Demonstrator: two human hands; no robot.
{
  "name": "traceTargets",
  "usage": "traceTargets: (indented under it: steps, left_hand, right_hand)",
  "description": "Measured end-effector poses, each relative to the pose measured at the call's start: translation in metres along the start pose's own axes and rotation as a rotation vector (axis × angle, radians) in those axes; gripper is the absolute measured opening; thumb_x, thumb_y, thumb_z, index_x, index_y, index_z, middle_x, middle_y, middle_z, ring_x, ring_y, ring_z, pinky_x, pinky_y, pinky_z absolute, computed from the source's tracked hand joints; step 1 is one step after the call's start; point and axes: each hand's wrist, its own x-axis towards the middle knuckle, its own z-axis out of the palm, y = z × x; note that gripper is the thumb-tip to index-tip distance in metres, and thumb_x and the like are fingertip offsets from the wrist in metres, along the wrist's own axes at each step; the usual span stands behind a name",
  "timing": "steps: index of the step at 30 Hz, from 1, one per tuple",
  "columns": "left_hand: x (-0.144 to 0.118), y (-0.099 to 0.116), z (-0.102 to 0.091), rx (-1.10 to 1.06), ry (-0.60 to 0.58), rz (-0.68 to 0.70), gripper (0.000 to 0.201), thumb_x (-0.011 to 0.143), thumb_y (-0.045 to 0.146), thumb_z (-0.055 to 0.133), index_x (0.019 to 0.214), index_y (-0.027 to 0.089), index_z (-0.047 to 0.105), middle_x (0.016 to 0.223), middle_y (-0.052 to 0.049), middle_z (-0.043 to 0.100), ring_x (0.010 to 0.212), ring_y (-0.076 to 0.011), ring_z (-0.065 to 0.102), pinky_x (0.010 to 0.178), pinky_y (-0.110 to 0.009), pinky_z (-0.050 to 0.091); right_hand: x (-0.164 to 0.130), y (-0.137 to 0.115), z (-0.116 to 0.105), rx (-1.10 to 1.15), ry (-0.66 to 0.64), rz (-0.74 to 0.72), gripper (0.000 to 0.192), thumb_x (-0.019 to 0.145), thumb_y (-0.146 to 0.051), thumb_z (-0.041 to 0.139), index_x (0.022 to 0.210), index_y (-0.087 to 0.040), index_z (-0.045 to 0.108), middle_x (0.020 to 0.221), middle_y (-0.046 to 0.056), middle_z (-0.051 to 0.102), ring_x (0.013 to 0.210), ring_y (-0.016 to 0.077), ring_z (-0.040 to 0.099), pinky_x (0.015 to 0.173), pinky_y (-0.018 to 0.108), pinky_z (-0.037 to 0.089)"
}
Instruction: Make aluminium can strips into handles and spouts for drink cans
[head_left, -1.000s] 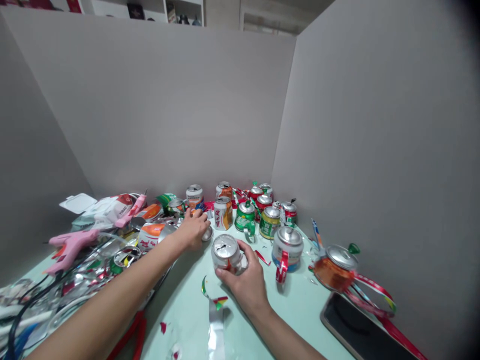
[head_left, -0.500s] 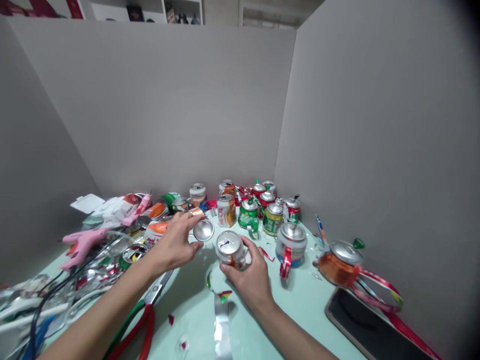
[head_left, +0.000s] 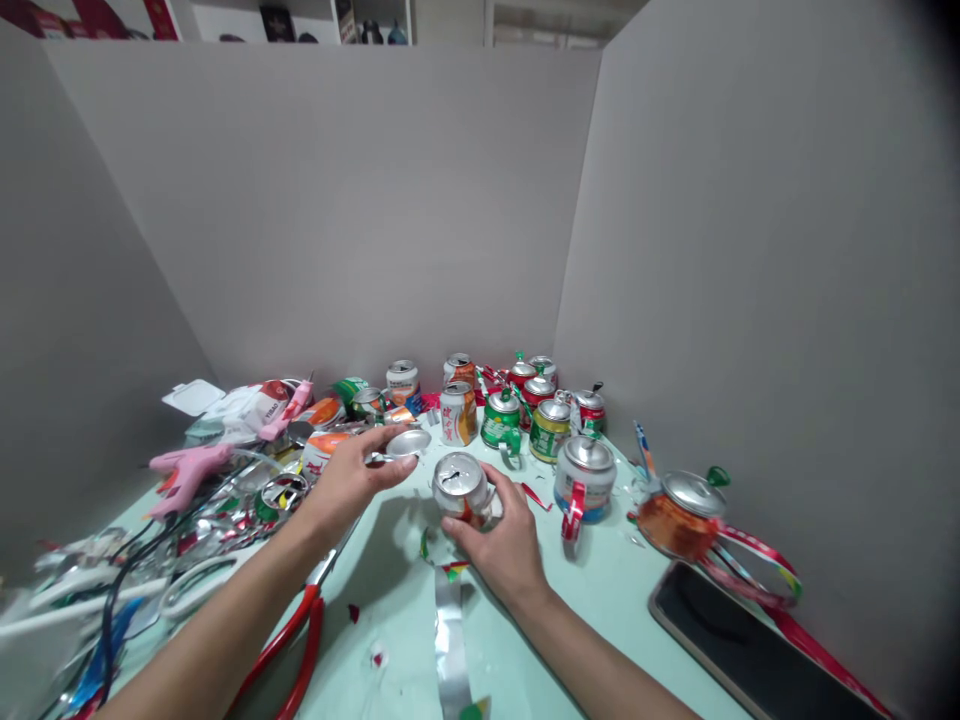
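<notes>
My right hand (head_left: 501,543) grips a short cut-down drink can (head_left: 459,484) that stands on the pale green table (head_left: 600,590), its silver top facing up. My left hand (head_left: 352,478) holds a round silver can bottom (head_left: 407,443) by its edge, lifted just left of and slightly behind the can. A strip of silver sheet metal (head_left: 450,640) with red and green tips lies on the table under my right wrist.
Several decorated cans (head_left: 517,415) stand at the back. A pot-shaped can (head_left: 585,478) and an orange can craft with ribbons (head_left: 679,515) sit right. A phone (head_left: 739,645) lies near right. Red pliers (head_left: 300,650), a pink glue gun (head_left: 187,468) and can scraps fill the left.
My left hand picked the silver can bottom off the table and lifted it toward the can. My right hand kept its hold on the can.
</notes>
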Motion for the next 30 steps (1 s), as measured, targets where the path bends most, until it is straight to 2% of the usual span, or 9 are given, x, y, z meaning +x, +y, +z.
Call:
traceTargets:
  steps: [2,4,7,11,15,19,25,27,30]
  left_hand:
    - [-0.002,0.000,0.003,-0.253,-0.042,-0.091,0.040,0.069,0.034,0.068,0.105,0.018,0.062,0.107,-0.005,0.062,0.102,-0.0235,0.052,0.087,-0.033,0.038]
    - [-0.002,-0.002,0.007,-0.401,-0.040,-0.158,0.035,0.068,0.035,0.068,0.097,0.017,0.063,0.103,-0.006,0.062,0.099,-0.0225,0.052,0.084,-0.033,0.040]
    - [-0.001,-0.005,0.010,-0.493,-0.018,-0.216,0.030,0.070,0.041,0.065,0.087,0.017,0.063,0.099,-0.007,0.061,0.095,-0.0221,0.052,0.079,-0.034,0.043]
    - [0.002,-0.007,0.010,-0.599,-0.010,-0.276,0.022,0.072,0.038,0.063,0.081,0.018,0.062,0.090,-0.004,0.061,0.089,-0.0198,0.053,0.077,-0.035,0.046]
    - [0.002,-0.004,0.010,-0.652,-0.011,-0.314,0.021,0.076,0.037,0.059,0.086,0.019,0.062,0.090,-0.003,0.061,0.087,-0.0184,0.053,0.075,-0.033,0.047]
    - [0.000,0.001,0.013,-0.678,-0.039,-0.354,0.030,0.081,0.044,0.053,0.092,0.018,0.063,0.093,-0.006,0.064,0.085,-0.0182,0.056,0.072,-0.031,0.048]
    - [0.003,0.000,0.014,-0.730,-0.112,-0.555,0.038,0.084,0.047,0.044,0.087,0.014,0.062,0.077,-0.008,0.065,0.062,-0.0164,0.058,0.055,-0.030,0.049]
    - [0.005,-0.003,0.012,-0.718,-0.089,-0.579,0.035,0.085,0.044,0.043,0.082,0.014,0.062,0.070,-0.007,0.064,0.055,-0.0154,0.056,0.049,-0.029,0.049]
    - [0.007,-0.008,0.011,-0.679,-0.012,-0.554,0.021,0.081,0.031,0.052,0.074,0.014,0.060,0.061,-0.005,0.061,0.047,-0.0139,0.054,0.041,-0.025,0.046]
  right_hand:
    - [0.000,0.000,0.000,-0.005,-0.006,-0.001,0.063,0.056,-0.031,0.073,0.115,-0.019,0.053,0.105,0.009,0.059,0.097,0.0271,0.055,0.084,0.039,0.044]
    - [0.000,0.001,0.000,-0.012,-0.004,-0.005,0.064,0.056,-0.031,0.073,0.115,-0.019,0.054,0.105,0.009,0.059,0.096,0.0271,0.056,0.083,0.040,0.045]
    - [0.000,0.001,0.000,-0.016,0.007,-0.019,0.064,0.055,-0.032,0.074,0.115,-0.020,0.054,0.105,0.009,0.060,0.096,0.0272,0.056,0.083,0.040,0.045]
    - [0.000,0.003,0.001,0.005,0.014,-0.034,0.063,0.055,-0.031,0.074,0.114,-0.022,0.054,0.104,0.008,0.059,0.097,0.0266,0.055,0.084,0.040,0.045]
    - [0.000,0.003,0.001,0.005,0.009,-0.023,0.064,0.054,-0.029,0.074,0.114,-0.022,0.054,0.104,0.008,0.059,0.098,0.0269,0.054,0.085,0.040,0.044]
    - [0.000,0.002,0.001,-0.003,-0.002,-0.014,0.064,0.054,-0.028,0.074,0.115,-0.022,0.054,0.105,0.007,0.058,0.100,0.0265,0.053,0.087,0.039,0.043]
    - [0.000,0.002,0.001,-0.017,-0.006,-0.002,0.065,0.055,-0.030,0.074,0.116,-0.020,0.054,0.104,0.008,0.058,0.097,0.0264,0.055,0.084,0.039,0.044]
    - [0.000,0.002,0.001,-0.017,-0.011,-0.004,0.065,0.055,-0.030,0.074,0.116,-0.020,0.054,0.104,0.008,0.058,0.097,0.0263,0.054,0.084,0.039,0.044]
    - [0.000,0.002,0.001,-0.016,-0.019,-0.006,0.064,0.055,-0.029,0.074,0.115,-0.021,0.054,0.104,0.008,0.058,0.097,0.0260,0.054,0.085,0.039,0.043]
